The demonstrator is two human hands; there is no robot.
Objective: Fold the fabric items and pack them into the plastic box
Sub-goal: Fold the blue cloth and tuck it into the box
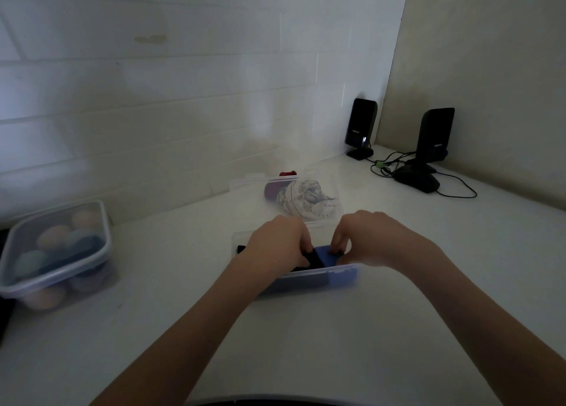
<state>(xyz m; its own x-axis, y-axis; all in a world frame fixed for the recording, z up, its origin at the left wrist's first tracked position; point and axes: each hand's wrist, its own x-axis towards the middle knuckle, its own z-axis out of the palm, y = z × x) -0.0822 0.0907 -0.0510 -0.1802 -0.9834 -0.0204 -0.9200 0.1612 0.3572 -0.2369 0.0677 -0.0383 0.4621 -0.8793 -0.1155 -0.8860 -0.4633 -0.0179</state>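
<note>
A white tabletop (398,283) ran into a dim corner, white brick wall (153,99) behind, a beige panel (490,69) to the right. Two black speakers (360,127) stood back there with tangled cables (386,163). At left sat a lidded container (55,252) of coloured balls. Centre stage, the clear box (321,278) lay on the tabletop, long axis running left to right, open lid (288,191) tipped back with patterned cloth (306,202) showing through it. Both hands were down inside the box: left hand (275,246), fingers curled, pinched black fabric (314,260); right hand (367,237), fingertips bent, pinched blue fabric (326,255) just beside it.
</note>
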